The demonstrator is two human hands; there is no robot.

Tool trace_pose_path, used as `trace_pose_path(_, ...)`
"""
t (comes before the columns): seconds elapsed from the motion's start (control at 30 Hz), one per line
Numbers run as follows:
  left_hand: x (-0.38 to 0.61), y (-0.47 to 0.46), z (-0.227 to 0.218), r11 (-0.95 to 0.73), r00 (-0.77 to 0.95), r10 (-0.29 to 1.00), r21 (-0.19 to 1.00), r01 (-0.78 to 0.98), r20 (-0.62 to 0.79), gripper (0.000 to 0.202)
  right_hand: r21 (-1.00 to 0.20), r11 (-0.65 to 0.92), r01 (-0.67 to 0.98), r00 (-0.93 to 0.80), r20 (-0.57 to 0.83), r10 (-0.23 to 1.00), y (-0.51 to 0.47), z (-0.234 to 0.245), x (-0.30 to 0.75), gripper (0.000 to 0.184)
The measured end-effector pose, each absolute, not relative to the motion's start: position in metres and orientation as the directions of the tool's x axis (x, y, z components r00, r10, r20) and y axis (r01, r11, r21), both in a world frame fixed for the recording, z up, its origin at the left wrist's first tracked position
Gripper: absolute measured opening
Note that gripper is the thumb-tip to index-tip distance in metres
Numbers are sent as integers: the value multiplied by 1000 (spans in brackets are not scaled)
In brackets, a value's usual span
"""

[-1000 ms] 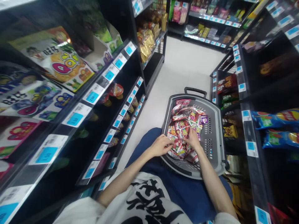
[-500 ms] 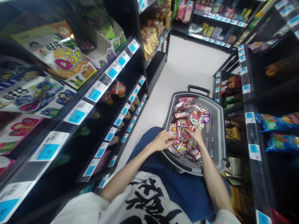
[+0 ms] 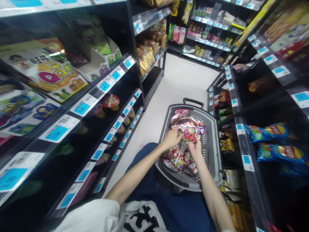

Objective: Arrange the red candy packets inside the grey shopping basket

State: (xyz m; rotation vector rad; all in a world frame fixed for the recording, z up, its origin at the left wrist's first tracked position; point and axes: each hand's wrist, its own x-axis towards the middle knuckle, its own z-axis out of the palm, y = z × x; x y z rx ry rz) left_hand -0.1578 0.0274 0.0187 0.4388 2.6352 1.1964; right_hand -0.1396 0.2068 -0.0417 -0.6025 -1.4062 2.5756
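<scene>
A grey shopping basket (image 3: pixel 213 135) with slotted sides rests in front of my knees, heaped with small shiny candy packets (image 3: pixel 175 158). Above the heap, a red and white gummy candy bag (image 3: pixel 189 132) with "QQ" lettering faces up at me. My right hand (image 3: pixel 195 148) pinches its lower right edge between thumb and fingers. At the bag's left edge is my left hand (image 3: pixel 173 138), its fingers closed against the side; part of that grip is hidden. A purple packet (image 3: pixel 201 130) lies right of the bag.
Shelves with blue price tags (image 3: pixel 82 108) run close along my left, holding a large QQ candy bag (image 3: pixel 48 71) and jelly cups (image 3: pixel 111 101). On the right, shelves carry blue snack bags (image 3: pixel 280 153). Pale aisle floor (image 3: pixel 185 77) stretches ahead to another shelf unit.
Both hands have gone from reaching into the packets to raising one gummy candy bag between them. The view has shifted, so the basket appears further left and lower.
</scene>
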Motion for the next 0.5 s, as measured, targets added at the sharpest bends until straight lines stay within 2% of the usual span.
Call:
trace_pose_path(0.07, -178, 43, 8, 425, -958, 277, 904, 49, -79, 38, -751, -659, 47, -915, -297, 274, 206, -39, -139, 33)
trace_pose_path(0.13, -190, 51, -4, 302, -978, 198, 953, -1, -64, 31, -725, -686, 63, -911, -322, 256, 207, -36, -138, 36)
trace_pose_path(0.3, -195, 49, -16, 215, -995, 55, 973, 90, 80, 15, -857, -492, 154, -888, -338, 312, 209, -28, -138, 42)
trace_pose_path(0.37, -196, 48, -14, 182, -986, 39, 970, 164, 159, 11, -925, -353, 139, -898, -268, 348, 209, -26, -139, 39)
trace_pose_path(0.43, -200, 49, -13, 169, -977, 55, 962, 214, 207, 14, -990, -106, 90, -909, -125, 399, 208, -25, -139, 41)
trace_pose_path(0.5, -205, 50, -13, 183, -971, 77, 954, 237, 227, 20, -987, 154, 37, -912, 30, 410, 208, -25, -139, 51)
